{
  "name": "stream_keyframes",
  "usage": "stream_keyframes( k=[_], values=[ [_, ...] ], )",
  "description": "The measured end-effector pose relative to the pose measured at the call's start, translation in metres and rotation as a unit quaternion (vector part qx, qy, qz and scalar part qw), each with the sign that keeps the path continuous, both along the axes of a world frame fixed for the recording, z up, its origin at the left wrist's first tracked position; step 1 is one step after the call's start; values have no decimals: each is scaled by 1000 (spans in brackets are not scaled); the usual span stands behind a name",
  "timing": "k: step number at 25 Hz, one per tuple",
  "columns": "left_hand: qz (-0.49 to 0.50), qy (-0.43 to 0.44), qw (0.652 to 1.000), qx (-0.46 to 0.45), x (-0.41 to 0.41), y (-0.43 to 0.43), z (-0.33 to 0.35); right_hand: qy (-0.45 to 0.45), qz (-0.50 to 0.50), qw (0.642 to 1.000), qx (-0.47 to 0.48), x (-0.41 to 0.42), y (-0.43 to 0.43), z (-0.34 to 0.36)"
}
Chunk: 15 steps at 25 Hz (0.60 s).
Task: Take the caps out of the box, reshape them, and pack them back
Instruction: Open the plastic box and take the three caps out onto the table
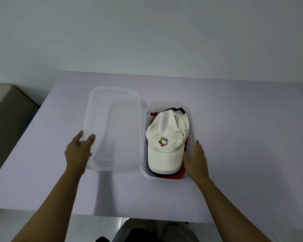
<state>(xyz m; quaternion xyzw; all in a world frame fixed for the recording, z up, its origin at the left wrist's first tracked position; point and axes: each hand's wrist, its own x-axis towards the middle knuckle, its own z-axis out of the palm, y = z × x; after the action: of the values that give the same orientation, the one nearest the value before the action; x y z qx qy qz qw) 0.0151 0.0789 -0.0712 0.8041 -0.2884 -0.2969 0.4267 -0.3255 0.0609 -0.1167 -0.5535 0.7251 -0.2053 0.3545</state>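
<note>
Lid (pixel 115 123) is off, lying left of the box (pixel 193 126), and the left hand (pixel 77 152) pinches its near corner, thumb on top. The right hand (pixel 197 161) lies flat along the box's right wall, fingers straight, holding nothing, thumb by the brim. The white cap (pixel 166 133) sits on top inside, with at least 2 more under it: a red cap (pixel 171 176) and a dark one. Risks: pull the white cap 1-handed and the light box could slide on the table (pixel 243 137), or the lower caps drag out too. A hard grab would crease the crown.

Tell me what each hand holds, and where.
Left hand grips the clear plastic lid by its near-left edge. Right hand rests straight-fingered against the right wall of the clear plastic box.
</note>
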Motion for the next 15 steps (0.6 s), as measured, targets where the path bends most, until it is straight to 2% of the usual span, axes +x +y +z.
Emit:
stream_keyframes(
  k=[2,8,12,15],
  values=[
    [-6,5,1000,28,15,-1,-15,-18,3,998,52,-2,6,-5],
    [-62,13,995,76,9,-4,-71,-2,-9,998,55,0,1,-7],
    [-114,-36,986,120,17,-5,-102,0,-7,998,61,0,-1,-9],
    [-100,-51,984,139,18,-8,-109,-13,-2,998,63,-2,-2,-13]
  ],
)
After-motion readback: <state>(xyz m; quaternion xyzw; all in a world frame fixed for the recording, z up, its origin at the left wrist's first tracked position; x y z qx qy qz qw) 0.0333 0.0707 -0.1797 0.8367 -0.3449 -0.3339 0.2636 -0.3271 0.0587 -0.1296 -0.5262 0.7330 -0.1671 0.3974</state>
